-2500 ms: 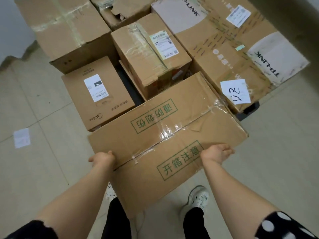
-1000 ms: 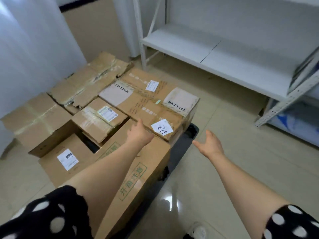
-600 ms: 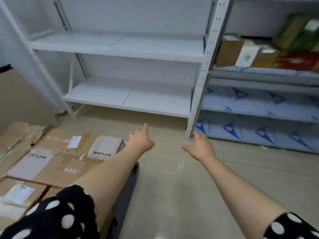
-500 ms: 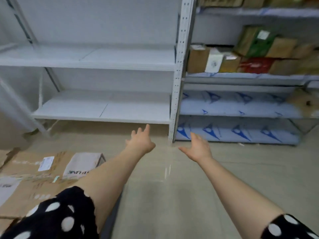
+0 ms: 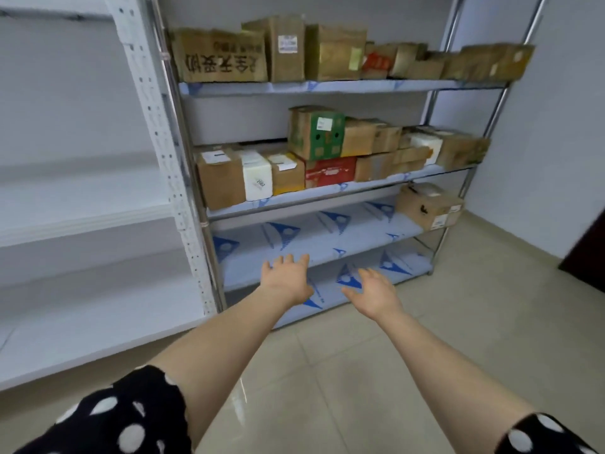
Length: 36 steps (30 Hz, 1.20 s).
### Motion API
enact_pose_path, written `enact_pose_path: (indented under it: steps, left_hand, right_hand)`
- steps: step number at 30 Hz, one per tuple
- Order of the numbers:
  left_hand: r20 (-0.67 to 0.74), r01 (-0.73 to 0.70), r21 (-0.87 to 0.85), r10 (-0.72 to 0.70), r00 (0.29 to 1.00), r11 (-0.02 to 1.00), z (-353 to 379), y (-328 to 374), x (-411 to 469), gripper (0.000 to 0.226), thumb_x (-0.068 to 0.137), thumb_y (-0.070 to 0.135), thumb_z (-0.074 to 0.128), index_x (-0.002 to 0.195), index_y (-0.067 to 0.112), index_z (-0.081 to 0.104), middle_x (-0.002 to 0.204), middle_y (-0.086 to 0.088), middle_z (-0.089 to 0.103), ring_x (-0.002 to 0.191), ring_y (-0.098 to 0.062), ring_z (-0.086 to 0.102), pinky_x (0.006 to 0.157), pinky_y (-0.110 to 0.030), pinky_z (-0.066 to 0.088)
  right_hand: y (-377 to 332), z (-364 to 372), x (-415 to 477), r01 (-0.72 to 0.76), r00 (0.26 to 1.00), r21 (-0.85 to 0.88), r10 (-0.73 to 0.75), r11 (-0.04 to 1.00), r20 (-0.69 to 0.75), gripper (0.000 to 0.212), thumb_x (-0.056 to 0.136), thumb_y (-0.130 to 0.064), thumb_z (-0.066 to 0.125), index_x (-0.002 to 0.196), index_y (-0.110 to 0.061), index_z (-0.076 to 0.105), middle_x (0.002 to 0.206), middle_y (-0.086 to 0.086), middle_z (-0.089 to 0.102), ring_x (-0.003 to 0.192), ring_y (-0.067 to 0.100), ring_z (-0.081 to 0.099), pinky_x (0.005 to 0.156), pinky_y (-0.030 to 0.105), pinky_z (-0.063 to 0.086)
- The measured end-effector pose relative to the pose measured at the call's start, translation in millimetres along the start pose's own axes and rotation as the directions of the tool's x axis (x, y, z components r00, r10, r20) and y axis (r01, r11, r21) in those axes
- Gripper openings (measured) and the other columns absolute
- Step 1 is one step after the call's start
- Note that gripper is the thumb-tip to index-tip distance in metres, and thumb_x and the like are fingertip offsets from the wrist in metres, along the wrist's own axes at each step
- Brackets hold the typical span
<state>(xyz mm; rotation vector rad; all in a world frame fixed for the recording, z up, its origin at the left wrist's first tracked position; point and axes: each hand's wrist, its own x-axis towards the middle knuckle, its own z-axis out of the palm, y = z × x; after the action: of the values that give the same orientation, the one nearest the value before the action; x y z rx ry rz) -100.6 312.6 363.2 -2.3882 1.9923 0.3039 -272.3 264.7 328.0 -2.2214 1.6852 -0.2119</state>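
The left hand and the right hand are stretched forward at the ends of bare arms. Both are empty, with the fingers spread and loosely straight over the tiled floor. A moment ago these hands lay on the near edge of a large taped carton that sat on the floor among others. Since then the view has swung right, past the bare white shelving, and that carton is out of sight. Nothing was carried across. My reading is that the person is sizing up a place on the rack before going back for the load, not putting anything down yet.

The lined shelf, second from the bottom and covered with a blue-printed sheet, lies just beyond the fingertips. Whether they touch it is doubtful, and they look short of its front edge. Its long axis runs from the left post near the hands away to the far right corner, with the long open front facing the person. Most of it is bare, with one small carton at its right end. The bottom shelf below runs the same way. Farther up, the two higher shelves hold rows of boxes.
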Motion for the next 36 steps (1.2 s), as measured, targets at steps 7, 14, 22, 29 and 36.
enact_pose_path:
  steps: [7, 14, 22, 29, 36]
  left_hand:
    - [0.032, -0.183, -0.011, 0.184, 0.982, 0.983, -12.5, 115.1, 152.5, 0.066, 0.096, 0.039, 0.048, 0.151, 0.021, 0.016, 0.146, -0.017, 0.035, 0.133, -0.035, 0.035, 0.111, -0.044, 0.027]
    - [0.068, -0.204, -0.013, 0.205, 0.977, 0.979, 10.3, 268.2, 288.0, 0.067, 0.096, 0.042, 0.046, 0.151, 0.022, 0.015, 0.142, -0.015, 0.041, 0.128, -0.035, 0.041, 0.108, -0.043, 0.033]
    - [0.128, -0.160, -0.071, 0.168, 0.977, 0.985, 17.1, 418.3, 414.0, 0.063, 0.097, 0.040, 0.044, 0.152, 0.023, 0.016, 0.135, -0.013, 0.048, 0.119, -0.032, 0.049, 0.099, -0.037, 0.040]
    - [0.175, -0.091, -0.073, 0.102, 0.979, 0.993, 34.4, 483.3, 542.1, 0.065, 0.098, 0.039, 0.043, 0.153, 0.024, 0.013, 0.139, -0.013, 0.044, 0.122, -0.031, 0.048, 0.101, -0.039, 0.043]
    - [0.235, 0.025, -0.185, 0.019, 0.972, 0.982, 66.2, 545.6, 701.3, 0.062, 0.098, 0.036, 0.042, 0.153, 0.023, 0.016, 0.140, -0.014, 0.042, 0.126, -0.032, 0.043, 0.103, -0.041, 0.041]
  right_hand:
    - [110.6, -46.5, 90.7, -0.199, 0.979, 0.118, 0.202, 0.973, -0.019, 0.055, 0.097, -0.038, 0.049, 0.139, -0.004, 0.041, 0.142, 0.014, 0.045, 0.132, 0.028, 0.040, 0.107, 0.033, 0.033]
    - [271.9, -90.4, 198.3, -0.252, 0.964, 0.250, 0.264, 0.935, -0.017, 0.048, 0.096, -0.033, 0.049, 0.136, -0.007, 0.045, 0.140, 0.017, 0.046, 0.127, 0.031, 0.045, 0.104, 0.035, 0.038]
    - [440.8, -167.1, 307.9, -0.297, 0.955, 0.206, 0.295, 0.932, 0.044, 0.050, 0.099, -0.035, 0.043, 0.142, -0.009, 0.038, 0.145, 0.013, 0.040, 0.133, 0.029, 0.038, 0.106, 0.034, 0.032]
    - [524.9, -195.2, 441.6, -0.259, 0.966, 0.232, 0.249, 0.938, 0.073, 0.049, 0.098, -0.034, 0.047, 0.139, -0.009, 0.043, 0.140, 0.013, 0.048, 0.129, 0.029, 0.044, 0.103, 0.035, 0.037]
    - [605.8, -220.6, 588.6, -0.228, 0.965, 0.146, 0.204, 0.963, 0.164, 0.045, 0.100, -0.029, 0.042, 0.141, -0.009, 0.040, 0.142, 0.011, 0.044, 0.130, 0.026, 0.043, 0.103, 0.033, 0.035]
